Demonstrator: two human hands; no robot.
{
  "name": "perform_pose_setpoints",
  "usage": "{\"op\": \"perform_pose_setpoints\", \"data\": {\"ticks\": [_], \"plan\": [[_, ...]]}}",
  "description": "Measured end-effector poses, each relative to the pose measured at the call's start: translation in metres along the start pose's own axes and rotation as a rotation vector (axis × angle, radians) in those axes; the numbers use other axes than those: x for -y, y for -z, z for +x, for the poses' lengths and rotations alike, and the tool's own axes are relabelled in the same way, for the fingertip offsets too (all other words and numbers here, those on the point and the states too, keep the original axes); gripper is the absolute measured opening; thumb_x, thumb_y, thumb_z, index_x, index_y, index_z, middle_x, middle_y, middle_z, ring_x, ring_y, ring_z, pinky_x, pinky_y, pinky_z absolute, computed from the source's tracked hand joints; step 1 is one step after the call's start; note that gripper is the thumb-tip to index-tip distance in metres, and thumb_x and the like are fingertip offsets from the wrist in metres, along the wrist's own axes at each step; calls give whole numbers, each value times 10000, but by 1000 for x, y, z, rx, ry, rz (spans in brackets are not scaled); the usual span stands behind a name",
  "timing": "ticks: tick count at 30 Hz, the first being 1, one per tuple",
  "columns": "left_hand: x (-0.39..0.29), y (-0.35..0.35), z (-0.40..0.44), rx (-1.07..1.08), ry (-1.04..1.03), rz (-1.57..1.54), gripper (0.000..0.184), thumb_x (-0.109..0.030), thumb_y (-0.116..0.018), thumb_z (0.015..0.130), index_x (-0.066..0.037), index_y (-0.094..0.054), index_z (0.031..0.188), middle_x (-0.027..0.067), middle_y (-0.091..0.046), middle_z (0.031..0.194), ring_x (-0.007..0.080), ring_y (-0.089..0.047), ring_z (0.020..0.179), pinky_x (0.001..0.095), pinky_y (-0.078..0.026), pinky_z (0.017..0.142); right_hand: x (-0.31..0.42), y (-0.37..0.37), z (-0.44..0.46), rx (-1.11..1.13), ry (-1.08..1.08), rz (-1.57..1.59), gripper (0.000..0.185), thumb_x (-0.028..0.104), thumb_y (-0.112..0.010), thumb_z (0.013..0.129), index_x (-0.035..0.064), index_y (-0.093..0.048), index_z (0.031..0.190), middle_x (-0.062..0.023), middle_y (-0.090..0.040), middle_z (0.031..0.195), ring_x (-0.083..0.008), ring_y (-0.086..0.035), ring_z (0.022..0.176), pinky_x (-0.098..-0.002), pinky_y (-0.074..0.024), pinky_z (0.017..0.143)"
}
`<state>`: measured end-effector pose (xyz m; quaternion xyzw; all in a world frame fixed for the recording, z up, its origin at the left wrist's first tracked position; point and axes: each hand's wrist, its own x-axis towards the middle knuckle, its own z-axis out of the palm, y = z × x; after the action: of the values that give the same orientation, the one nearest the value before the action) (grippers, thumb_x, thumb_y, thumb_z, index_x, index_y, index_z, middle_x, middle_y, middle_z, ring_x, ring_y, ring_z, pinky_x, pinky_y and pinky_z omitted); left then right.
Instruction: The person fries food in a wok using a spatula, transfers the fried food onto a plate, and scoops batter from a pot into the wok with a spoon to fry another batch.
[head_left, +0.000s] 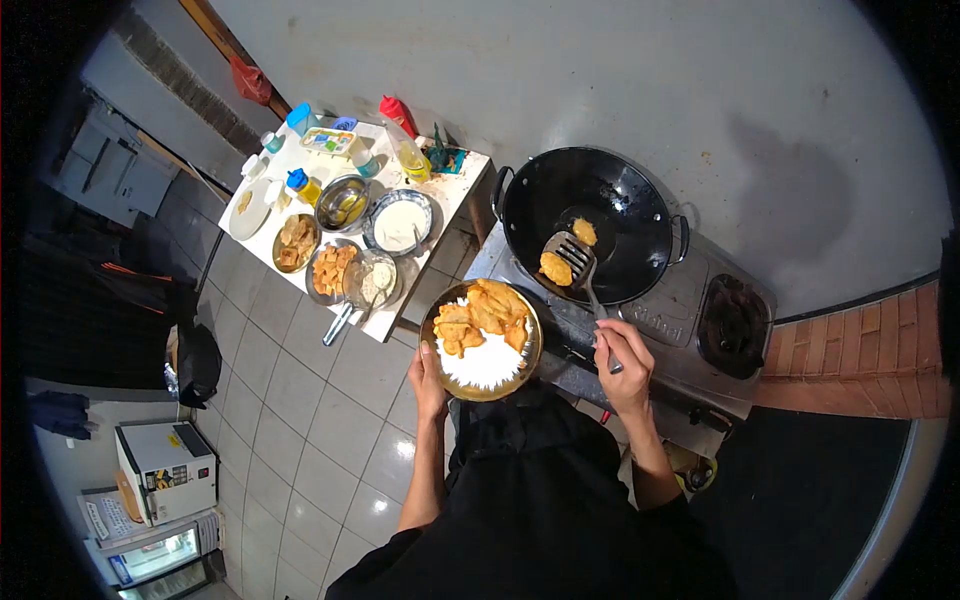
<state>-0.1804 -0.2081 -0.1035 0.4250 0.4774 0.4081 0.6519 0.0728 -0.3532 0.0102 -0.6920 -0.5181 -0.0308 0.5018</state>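
Note:
My left hand (428, 383) grips the rim of a round metal plate (441, 372), which carries white paper and several golden fried pieces (485, 315). Wrapped round the handle of a slotted spatula (592, 288), my right hand (624, 366) is to the right of the plate. The spatula's head is over the near left side of a black wok (640, 225), with one fried piece (556, 268) on it. Another small fried piece (584, 232) lies in the wok just beyond the spatula. The wok stands on a gas stove (650, 325).
At the left, a white table (375, 325) bears a bowl of white batter (400, 224), a plate of orange cubes (332, 269), a metal bowl (343, 204) and several bottles. A second burner (737, 325) is right of the wok. A grey wall (640, 80) rises behind.

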Motion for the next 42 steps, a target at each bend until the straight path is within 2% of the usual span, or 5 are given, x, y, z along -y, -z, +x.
{"op": "perform_pose_setpoints", "data": {"ticks": [9, 16, 23, 34, 42], "plan": [[-3, -7, -8, 11, -17, -54, 365, -320, -423, 1022, 6, -563, 1103, 29, -607, 957, 84, -561, 839, 248, -474, 728, 2, 2, 1, 60, 81, -18, 122, -78, -632, 784, -68, -632, 906, -153, -629, 976, -290, -649, 830, -346, -529, 702], [6, -1, -10, 15, -60, -54, 384, -318, -437, 1019, 23, -556, 1151, 45, -624, 988, 90, -572, 861, 257, -481, 748, -30, 0, 18, -164, -305, 361, 230, 39, -476, 964, -103, -608, 842, -153, -631, 945, -114, -588, 615, -285, -561, 530], [3, 1, -19, 10, -47, -53, 387, -319, -432, 1021, 18, -551, 1172, 40, -618, 1023, 92, -572, 890, 250, -477, 772, -54, 3, 32, -278, -579, 692, 260, 79, -481, 975, -90, -612, 828, -125, -630, 881, -92, -539, 535, -286, -543, 483], [1, 0, -21, 18, -50, -50, 377, -306, -424, 1024, 10, -552, 1184, 30, -620, 1044, 80, -567, 904, 254, -478, 785, -22, 15, 25, -43, -31, -19, 90, -31, -601, 842, -74, -639, 911, -145, -652, 913, -217, -660, 714, -289, -538, 592], [4, -2, -19, 28, -50, -30, 378, -293, -417, 1027, 21, -549, 1190, 37, -617, 1050, 84, -565, 916, 251, -473, 799, -2, 3, -5, 45, 140, -61, 151, -80, -659, 758, -67, -629, 906, -159, -627, 955, -315, -645, 809, -357, -528, 698]]}}
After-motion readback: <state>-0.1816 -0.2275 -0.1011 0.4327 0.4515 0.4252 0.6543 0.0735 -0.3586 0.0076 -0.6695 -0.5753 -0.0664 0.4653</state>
